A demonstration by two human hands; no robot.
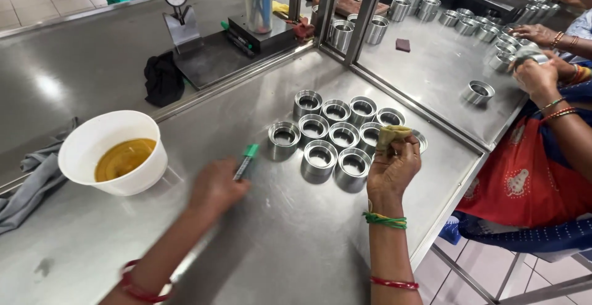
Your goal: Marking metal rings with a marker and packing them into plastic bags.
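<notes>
Our left hand [214,185] is closed on a green-capped marker pen [246,160], light and slim. Our right hand [392,170] pinches a soft yellowish cloth wad [391,135] over the machined steel rings [333,137], probably heavy and slippery, mid-worktop.

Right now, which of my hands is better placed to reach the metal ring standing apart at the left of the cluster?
Probably the left hand: it holds the green marker beside that lone ring. The right hand grips a cloth further right.
</notes>
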